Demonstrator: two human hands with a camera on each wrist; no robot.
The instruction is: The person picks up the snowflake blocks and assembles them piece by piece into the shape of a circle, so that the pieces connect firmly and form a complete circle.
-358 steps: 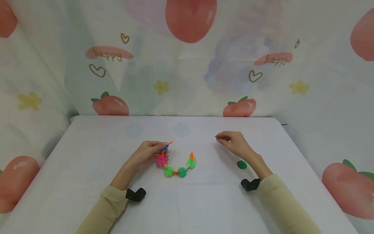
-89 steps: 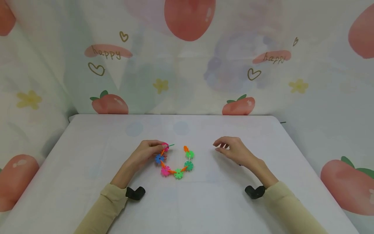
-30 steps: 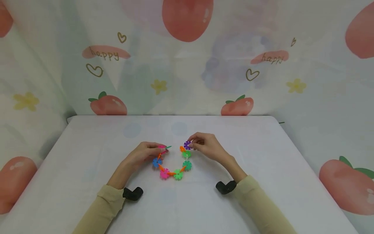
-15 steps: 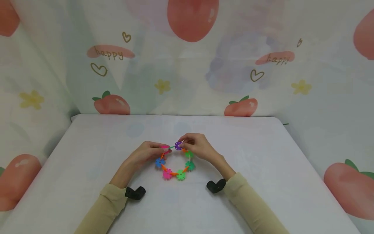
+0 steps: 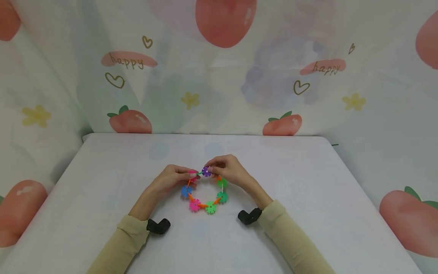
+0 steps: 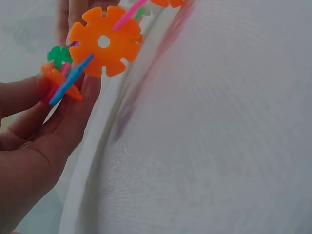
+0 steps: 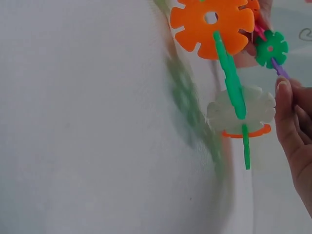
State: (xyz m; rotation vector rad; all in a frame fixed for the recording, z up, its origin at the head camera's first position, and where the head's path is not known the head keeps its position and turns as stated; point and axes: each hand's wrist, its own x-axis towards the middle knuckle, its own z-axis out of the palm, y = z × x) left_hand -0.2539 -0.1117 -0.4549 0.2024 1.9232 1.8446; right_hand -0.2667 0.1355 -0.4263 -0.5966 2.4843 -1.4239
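Observation:
A chain of slotted plastic snowflake discs hangs in a near ring between both hands in the head view. My left hand [image 5: 169, 180] pinches a pink disc [image 5: 192, 175] at its left end. Thumb and fingertips of my right hand [image 5: 230, 167] pinch a purple disc [image 5: 206, 171]. In the right wrist view the purple disc, seen edge-on [image 7: 280, 68], meets the rim of a green disc [image 7: 271, 49]. Lower in the ring come a blue disc [image 5: 186, 191], another pink disc [image 5: 195, 205] and several green ones. Orange discs [image 6: 106, 41] link them.
A white cloth covers the table [image 5: 191, 247]. Behind it stands a printed fabric backdrop [image 5: 219, 87] with fruit and hearts. Black camera mounts [image 5: 159, 227] sit at both wrists, close above the table.
The chain has gained discs at its left end since the oldest frame. A dark green disc has gone from the table. My right hand has brought the purple disc leftward to the chain.

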